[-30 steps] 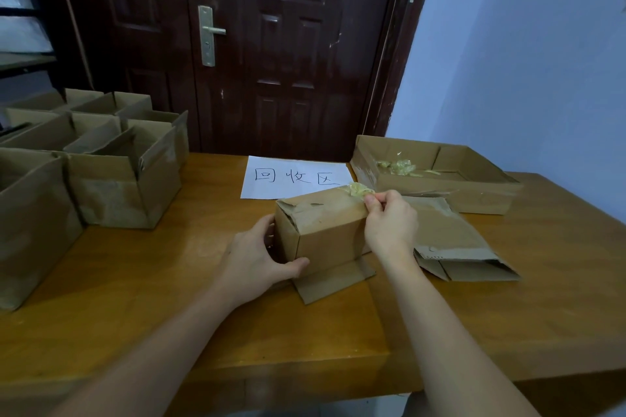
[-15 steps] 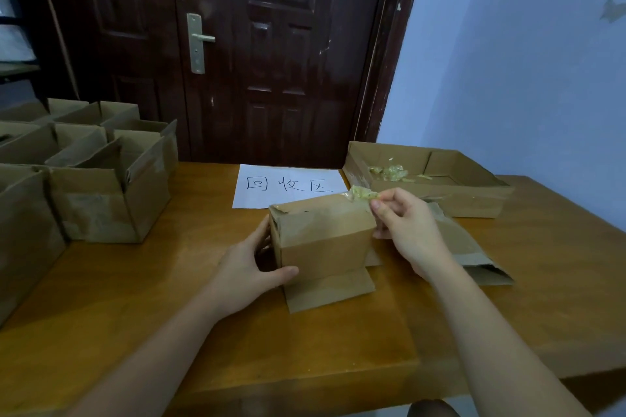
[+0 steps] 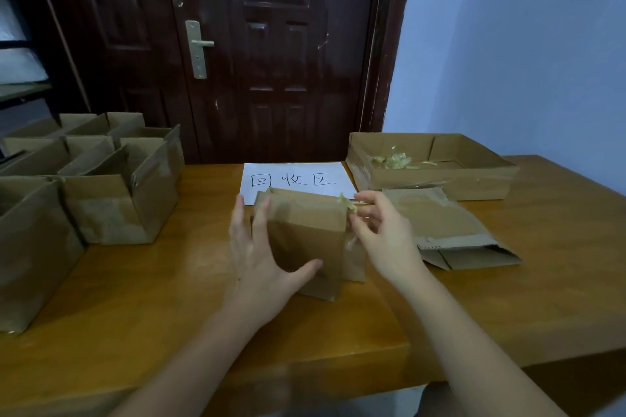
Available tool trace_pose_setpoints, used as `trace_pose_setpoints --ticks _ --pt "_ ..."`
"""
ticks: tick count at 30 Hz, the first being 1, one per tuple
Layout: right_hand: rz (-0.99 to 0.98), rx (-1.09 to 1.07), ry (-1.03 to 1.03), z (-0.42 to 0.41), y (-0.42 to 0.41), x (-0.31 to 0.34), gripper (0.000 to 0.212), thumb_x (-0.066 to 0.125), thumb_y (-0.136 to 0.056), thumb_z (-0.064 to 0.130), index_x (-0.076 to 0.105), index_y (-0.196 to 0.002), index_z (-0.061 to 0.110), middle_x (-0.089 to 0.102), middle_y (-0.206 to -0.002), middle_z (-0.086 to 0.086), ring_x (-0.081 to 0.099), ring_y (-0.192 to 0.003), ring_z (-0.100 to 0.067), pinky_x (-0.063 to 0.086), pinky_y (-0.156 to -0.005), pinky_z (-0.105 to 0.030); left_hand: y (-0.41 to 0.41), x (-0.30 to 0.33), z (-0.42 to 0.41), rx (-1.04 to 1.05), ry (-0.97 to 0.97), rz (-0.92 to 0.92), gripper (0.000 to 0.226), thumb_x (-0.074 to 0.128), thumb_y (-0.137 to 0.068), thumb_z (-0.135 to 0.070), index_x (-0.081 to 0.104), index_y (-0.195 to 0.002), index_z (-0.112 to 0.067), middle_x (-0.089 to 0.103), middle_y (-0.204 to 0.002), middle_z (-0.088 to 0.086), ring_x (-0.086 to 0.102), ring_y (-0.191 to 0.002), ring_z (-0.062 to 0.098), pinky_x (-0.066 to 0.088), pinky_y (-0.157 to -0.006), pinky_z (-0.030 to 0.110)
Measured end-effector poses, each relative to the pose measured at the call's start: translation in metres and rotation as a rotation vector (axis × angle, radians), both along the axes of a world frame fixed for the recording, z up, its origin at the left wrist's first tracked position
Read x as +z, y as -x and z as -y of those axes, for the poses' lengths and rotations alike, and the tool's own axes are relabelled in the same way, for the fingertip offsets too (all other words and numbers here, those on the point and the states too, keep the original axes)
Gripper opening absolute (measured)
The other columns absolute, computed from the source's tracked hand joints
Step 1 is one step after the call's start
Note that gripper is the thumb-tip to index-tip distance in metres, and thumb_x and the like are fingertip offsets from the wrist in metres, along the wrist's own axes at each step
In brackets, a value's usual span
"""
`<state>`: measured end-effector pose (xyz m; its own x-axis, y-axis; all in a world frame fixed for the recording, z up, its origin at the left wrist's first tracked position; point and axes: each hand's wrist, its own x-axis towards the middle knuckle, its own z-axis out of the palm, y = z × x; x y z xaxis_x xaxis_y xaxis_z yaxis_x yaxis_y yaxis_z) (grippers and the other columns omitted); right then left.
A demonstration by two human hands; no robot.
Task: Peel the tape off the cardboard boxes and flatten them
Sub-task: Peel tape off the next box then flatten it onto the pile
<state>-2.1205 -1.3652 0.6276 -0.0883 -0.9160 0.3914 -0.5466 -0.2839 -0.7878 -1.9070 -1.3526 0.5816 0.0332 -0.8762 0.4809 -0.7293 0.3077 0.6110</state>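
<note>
A small brown cardboard box [image 3: 306,230] stands on the wooden table [image 3: 169,298] in front of me. My left hand [image 3: 261,254] rests against its left side with straight fingers and the thumb on its front face. My right hand [image 3: 379,234] pinches a crumpled strip of yellowish tape [image 3: 347,201] at the box's upper right corner; the strip still clings to the box edge. A flattened box [image 3: 447,230] lies to the right.
Several open cardboard boxes [image 3: 111,200] crowd the table's left side. A shallow cardboard tray [image 3: 433,176] with balled tape scraps sits at the back right. A white paper sign [image 3: 294,179] lies behind the box. A dark door stands beyond the table.
The box has turned and stands taller. My left hand has spread its fingers up the box's side. My right hand has drawn the tape down toward the right edge.
</note>
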Motion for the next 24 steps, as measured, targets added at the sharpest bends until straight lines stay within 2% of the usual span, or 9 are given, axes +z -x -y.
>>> trace_pose_setpoints --ticks 2,5,8,10,13,15,17,21,24 --pt "-0.122 0.034 0.095 -0.004 -0.006 -0.003 0.03 0.06 -0.101 0.017 0.063 -0.129 0.027 0.07 -0.114 0.009 0.066 -0.1 -0.004 0.058 -0.089 -0.029 0.01 0.003 -0.002 0.041 0.094 0.15 0.12 0.075 -0.064 -0.082 0.017 -0.161 -0.043 -0.018 -0.171 0.001 -0.013 -0.159 0.029 0.009 -0.123 0.057" --pt "-0.246 0.055 0.194 -0.005 -0.01 -0.003 0.033 0.057 -0.102 0.013 0.067 -0.131 0.023 0.069 -0.119 0.007 0.063 -0.105 -0.007 0.055 -0.094 -0.029 0.025 0.011 0.0 0.104 0.143 0.312 0.112 0.063 -0.064 -0.091 0.039 -0.154 -0.03 -0.005 -0.172 0.005 -0.011 -0.159 0.033 0.008 -0.122 0.068" --pt "-0.21 0.12 0.142 -0.004 -0.006 -0.002 0.032 0.056 -0.103 0.017 0.065 -0.133 0.025 0.064 -0.119 0.011 0.06 -0.106 -0.005 0.055 -0.094 -0.033 0.034 0.009 0.006 0.128 0.066 0.282 0.105 0.061 -0.065 -0.089 0.037 -0.146 -0.027 0.013 -0.168 0.003 -0.006 -0.159 0.032 0.011 -0.122 0.072" --pt "-0.146 0.187 0.059 -0.004 -0.002 -0.002 0.032 0.054 -0.104 0.024 0.065 -0.134 0.028 0.06 -0.119 0.015 0.059 -0.109 -0.005 0.057 -0.093 -0.038 0.033 0.005 0.009 0.131 0.08 0.292 0.1 0.058 -0.067 -0.087 0.038 -0.142 -0.023 0.03 -0.159 0.002 0.008 -0.158 0.033 0.017 -0.119 0.074" --pt "-0.079 0.324 -0.097 -0.003 0.009 0.002 0.035 0.057 -0.102 0.035 0.06 -0.138 0.038 0.054 -0.121 0.019 0.061 -0.109 -0.009 0.056 -0.095 -0.039 0.03 0.002 0.015 0.135 0.117 0.337 0.095 0.058 -0.069 -0.086 0.043 -0.138 -0.022 0.042 -0.151 0.001 0.024 -0.152 0.033 0.024 -0.116 0.074" --pt "-0.12 0.398 -0.158 -0.003 0.016 0.006 0.049 0.07 -0.095 0.026 0.057 -0.139 0.042 0.053 -0.123 0.019 0.063 -0.102 -0.007 0.054 -0.095 -0.032 0.027 0.003 0.017 0.133 0.129 0.353 0.096 0.058 -0.069 -0.088 0.047 -0.137 -0.021 0.045 -0.149 0.001 0.027 -0.151 0.032 0.025 -0.116 0.072" --pt "-0.228 0.349 -0.073 -0.001 0.014 0.007 0.06 0.08 -0.085 0.013 0.06 -0.136 0.036 0.057 -0.116 0.018 0.062 -0.097 -0.004 0.053 -0.09 -0.025 0.025 0.004 0.017 0.139 0.129 0.372 0.097 0.056 -0.069 -0.09 0.052 -0.136 -0.02 0.046 -0.149 0.001 0.029 -0.15 0.031 0.026 -0.116 0.071" --pt "-0.251 0.236 0.177 0.006 -0.002 0.002 0.037 0.084 -0.079 0.009 0.074 -0.114 0.018 0.061 -0.101 0.011 0.061 -0.094 -0.005 0.054 -0.086 -0.026 0.023 0.007 0.016 0.124 0.137 0.387 0.095 0.05 -0.071 -0.091 0.055 -0.135 -0.021 0.049 -0.148 0.002 0.033 -0.147 0.03 0.029 -0.116 0.069" --pt "-0.159 0.25 0.167 0.01 -0.005 0.002 0.022 0.079 -0.082 -0.003 0.073 -0.098 0.01 0.055 -0.108 0.013 0.06 -0.099 0.0 0.055 -0.084 -0.017 0.017 0.009 0.016 0.113 0.136 0.409 0.093 0.051 -0.07 -0.091 0.055 -0.133 -0.024 0.049 -0.148 -0.001 0.034 -0.146 0.028 0.031 -0.116 0.066"
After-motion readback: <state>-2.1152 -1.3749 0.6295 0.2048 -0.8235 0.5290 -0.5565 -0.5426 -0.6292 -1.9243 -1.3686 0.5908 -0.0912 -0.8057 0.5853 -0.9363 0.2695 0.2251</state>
